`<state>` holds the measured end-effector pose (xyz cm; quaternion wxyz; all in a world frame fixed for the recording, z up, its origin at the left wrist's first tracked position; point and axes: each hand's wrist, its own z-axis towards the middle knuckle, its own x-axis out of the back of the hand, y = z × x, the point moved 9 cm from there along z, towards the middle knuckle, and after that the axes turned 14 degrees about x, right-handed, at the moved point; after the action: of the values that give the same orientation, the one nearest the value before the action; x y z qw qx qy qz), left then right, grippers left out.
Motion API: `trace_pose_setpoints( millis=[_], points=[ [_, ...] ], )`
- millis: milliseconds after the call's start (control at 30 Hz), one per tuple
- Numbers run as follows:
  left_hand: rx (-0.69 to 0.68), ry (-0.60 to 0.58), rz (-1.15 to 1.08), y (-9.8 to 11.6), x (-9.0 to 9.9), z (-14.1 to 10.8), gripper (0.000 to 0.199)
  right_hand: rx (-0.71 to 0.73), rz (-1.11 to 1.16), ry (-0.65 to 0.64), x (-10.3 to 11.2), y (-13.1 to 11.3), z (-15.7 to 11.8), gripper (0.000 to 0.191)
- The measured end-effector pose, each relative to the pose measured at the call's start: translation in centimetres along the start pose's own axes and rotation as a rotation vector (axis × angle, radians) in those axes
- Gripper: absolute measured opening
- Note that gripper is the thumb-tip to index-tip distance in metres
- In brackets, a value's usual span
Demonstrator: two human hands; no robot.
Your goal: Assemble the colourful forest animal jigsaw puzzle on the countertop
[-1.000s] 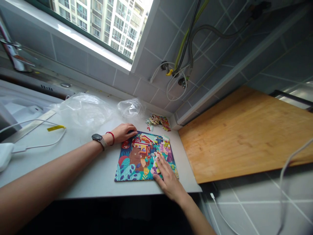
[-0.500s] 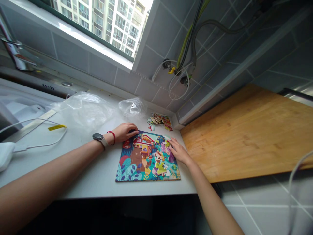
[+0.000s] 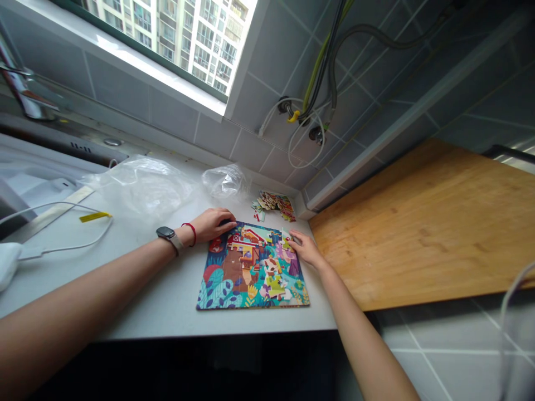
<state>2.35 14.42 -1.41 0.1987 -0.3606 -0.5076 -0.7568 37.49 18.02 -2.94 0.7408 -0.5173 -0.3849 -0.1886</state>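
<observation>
A colourful puzzle board (image 3: 234,281) lies flat on the white counter, with a barn, a cow and plants on it. My left hand (image 3: 215,224) rests at the board's upper left corner, its fingers bent together over the edge; whether they pinch the board is hidden. At the upper right edge, my right hand (image 3: 304,245) has its fingers slightly apart, and its fingertips touch a light green puzzle piece (image 3: 286,238) on the board. Beyond the board sits a heap of loose puzzle pieces (image 3: 273,204).
Crumpled clear plastic bags (image 3: 146,184) lie at the back left. A white cable (image 3: 83,247) with a yellow tag runs along the left side. On the right, a wooden board (image 3: 418,228) borders the counter. A sink and tap (image 3: 35,106) are at far left.
My right hand has shifted slightly to the right and its fingers have drawn back from the pink figure, so more of the board shows. My left hand has stayed in place.
</observation>
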Motion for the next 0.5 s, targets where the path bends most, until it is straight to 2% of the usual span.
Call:
trace_pose_setpoints(
  millis=[167, 300, 500],
  points=[
    [0.007, -0.001, -0.001, 0.0, 0.0, 0.0, 0.042, -0.123, 0.117, 0.036, -0.4, 1.6, -0.1, 0.057],
    [0.007, -0.003, -0.002, 0.1, 0.1, 0.0, 0.044, -0.246, 0.196, 0.009, -0.7, 2.7, 0.4, 0.069],
    [0.005, -0.004, 0.003, 0.1, 0.1, 0.0, 0.044, -0.366, 0.146, -0.065, -0.4, 2.9, 1.2, 0.069]
  ],
)
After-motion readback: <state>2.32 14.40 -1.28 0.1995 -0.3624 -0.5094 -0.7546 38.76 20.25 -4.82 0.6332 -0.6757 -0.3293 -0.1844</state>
